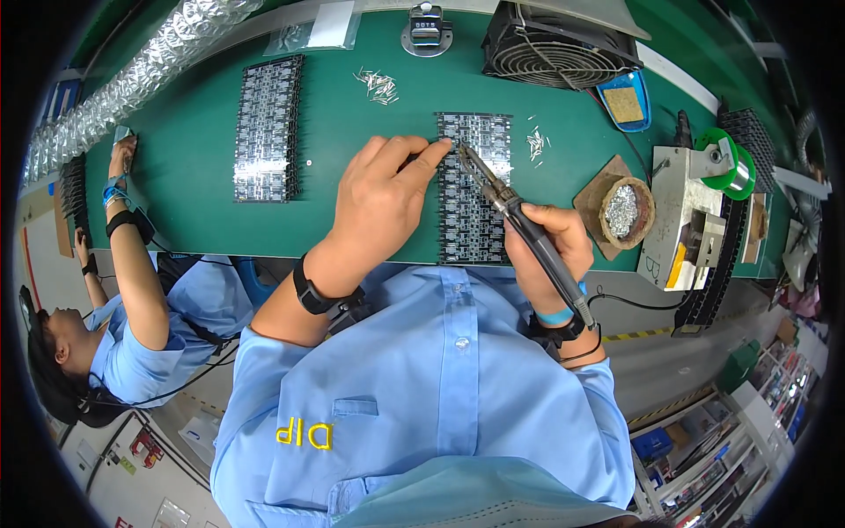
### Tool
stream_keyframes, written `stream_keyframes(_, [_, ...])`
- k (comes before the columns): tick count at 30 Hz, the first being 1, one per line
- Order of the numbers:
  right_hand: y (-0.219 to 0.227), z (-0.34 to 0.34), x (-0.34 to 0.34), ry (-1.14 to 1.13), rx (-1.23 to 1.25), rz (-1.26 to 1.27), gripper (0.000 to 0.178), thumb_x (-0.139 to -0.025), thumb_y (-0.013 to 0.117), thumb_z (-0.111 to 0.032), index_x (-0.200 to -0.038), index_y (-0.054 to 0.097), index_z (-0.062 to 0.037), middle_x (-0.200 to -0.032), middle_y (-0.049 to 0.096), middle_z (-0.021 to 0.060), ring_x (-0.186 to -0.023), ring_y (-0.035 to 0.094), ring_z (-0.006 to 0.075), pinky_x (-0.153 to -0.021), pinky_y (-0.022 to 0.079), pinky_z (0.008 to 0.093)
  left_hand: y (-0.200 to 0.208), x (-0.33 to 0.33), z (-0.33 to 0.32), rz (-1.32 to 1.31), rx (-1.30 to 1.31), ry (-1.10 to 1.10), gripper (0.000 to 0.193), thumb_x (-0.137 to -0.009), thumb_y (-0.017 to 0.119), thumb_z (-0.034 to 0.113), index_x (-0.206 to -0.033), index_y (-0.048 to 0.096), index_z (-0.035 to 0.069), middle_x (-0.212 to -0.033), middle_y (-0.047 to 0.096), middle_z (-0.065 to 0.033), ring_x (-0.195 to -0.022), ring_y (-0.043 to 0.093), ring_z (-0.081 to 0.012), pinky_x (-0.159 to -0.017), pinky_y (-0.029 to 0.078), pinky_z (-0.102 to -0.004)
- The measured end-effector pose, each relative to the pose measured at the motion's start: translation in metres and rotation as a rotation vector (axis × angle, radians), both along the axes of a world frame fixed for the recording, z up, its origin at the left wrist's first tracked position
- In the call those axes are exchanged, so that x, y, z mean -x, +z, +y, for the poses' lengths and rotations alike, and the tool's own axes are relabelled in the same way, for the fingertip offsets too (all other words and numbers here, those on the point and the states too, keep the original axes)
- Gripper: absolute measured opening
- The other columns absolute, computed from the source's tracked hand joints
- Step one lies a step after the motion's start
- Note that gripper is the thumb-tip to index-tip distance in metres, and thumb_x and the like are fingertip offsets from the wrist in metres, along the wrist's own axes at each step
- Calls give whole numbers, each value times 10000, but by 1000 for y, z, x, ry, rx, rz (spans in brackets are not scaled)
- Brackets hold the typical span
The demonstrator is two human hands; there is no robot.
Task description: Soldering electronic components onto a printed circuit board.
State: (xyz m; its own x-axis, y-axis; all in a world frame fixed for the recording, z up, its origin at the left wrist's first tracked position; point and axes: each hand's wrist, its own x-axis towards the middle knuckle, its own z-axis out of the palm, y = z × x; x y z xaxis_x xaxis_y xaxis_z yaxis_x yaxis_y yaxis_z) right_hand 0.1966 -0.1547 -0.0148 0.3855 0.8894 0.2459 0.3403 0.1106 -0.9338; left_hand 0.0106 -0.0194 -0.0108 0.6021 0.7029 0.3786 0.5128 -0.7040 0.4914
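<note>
My right hand (554, 251) is wrapped round the grey handle of a soldering iron (537, 239). The iron's metal tip points up and left, over the upper part of a panel of small circuit boards (473, 207). My left hand (383, 195) reaches in from the other side, its thumb and fingers pinched together at the panel's upper left edge, close to the tip. What the pinch holds, if anything, is too small to make out. Small silvery pieces lie in loose piles, one pile (378, 87) beyond my left hand and another pile (537, 145) right of the panel.
More circuit board panels (268, 130) lie to the left. At the back stand a tally counter (427, 31), a black fan (563, 53) and a blue sponge tray (627, 101). On the right are a bowl of silvery bits (627, 211) and a green solder spool (732, 165). Another person (167, 299) works at far left.
</note>
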Motion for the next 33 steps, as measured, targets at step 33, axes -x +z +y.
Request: stream_keyframes(33, [0, 5, 3, -35, 86, 25, 310, -821, 789, 86, -1074, 631, 5, -976, 729, 97, -867, 685, 96, -781, 553, 245, -3, -2, 1, 7, -20, 14, 422, -775, 714, -56, -1176, 751, 69, -959, 636, -57, -750, 547, -231, -680, 498, -354])
